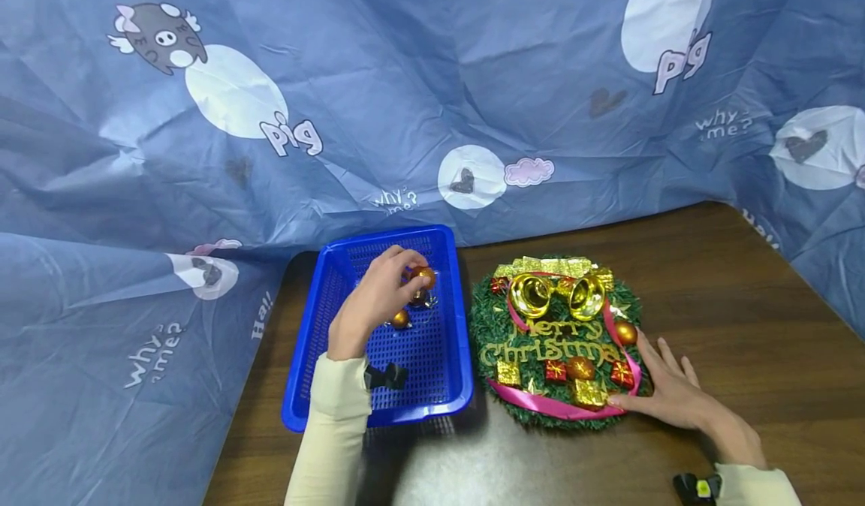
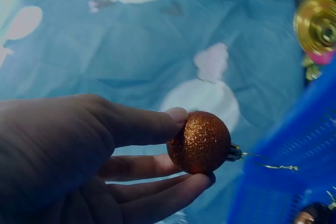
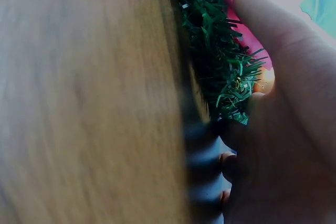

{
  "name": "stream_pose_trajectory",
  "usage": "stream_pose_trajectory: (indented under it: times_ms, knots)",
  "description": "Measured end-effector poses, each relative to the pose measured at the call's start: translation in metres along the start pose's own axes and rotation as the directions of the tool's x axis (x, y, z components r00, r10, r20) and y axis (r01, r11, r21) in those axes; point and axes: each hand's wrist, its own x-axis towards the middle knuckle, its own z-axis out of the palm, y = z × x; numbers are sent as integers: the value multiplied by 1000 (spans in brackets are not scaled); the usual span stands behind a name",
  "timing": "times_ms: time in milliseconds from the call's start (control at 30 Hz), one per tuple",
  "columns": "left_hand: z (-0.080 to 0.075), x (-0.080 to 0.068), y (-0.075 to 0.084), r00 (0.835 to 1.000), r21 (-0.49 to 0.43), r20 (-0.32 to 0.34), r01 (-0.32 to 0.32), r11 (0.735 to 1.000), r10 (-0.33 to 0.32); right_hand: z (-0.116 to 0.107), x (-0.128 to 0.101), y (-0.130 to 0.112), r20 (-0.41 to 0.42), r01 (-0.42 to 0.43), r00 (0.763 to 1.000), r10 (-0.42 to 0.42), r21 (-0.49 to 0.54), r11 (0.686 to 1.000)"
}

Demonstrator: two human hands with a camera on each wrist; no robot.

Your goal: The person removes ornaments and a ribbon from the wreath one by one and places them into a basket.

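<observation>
Over the blue basket (image 1: 461, 341), my left hand (image 1: 387, 290) pinches a glittery copper Christmas bauble (image 2: 199, 142) between thumb and fingers. The bauble's silver cap and gold thread (image 2: 278, 167) point away from the palm. Below it in the basket are a small orange bauble (image 1: 401, 319) and other small ornaments. My right hand (image 1: 676, 393) rests, fingers spread, at the right edge of a green Christmas wreath (image 1: 489, 318). Its thumb lies over the pink ribbon (image 1: 541, 403). The wreath carries gold bells (image 1: 530, 296), gift boxes, baubles and "Merry Christmas" lettering.
The basket stands left of the wreath on a brown wooden table (image 1: 757, 318). A blue printed cloth (image 1: 378, 100) hangs behind the table and along its sides. A black strap (image 1: 387, 376) is at my left wrist.
</observation>
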Motion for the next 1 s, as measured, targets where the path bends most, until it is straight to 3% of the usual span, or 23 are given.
stream_pose_trajectory:
  times_ms: [500,633,800,1000]
  knots:
    - [47,9,-41,991,75,127,17,997,-27,-1,0,1,-3,16,1000,-16,19,1000]
    - [57,10,-44,981,90,190,19,996,-36,-1,0,1,-1,3,1000,-3,9,1000]
    - [70,10,-43,957,166,286,9,986,-57,0,0,1,1,1,1000,-2,4,1000]
    - [81,11,-40,944,268,326,-33,963,-58,0,0,1,2,10,1000,-10,12,1000]
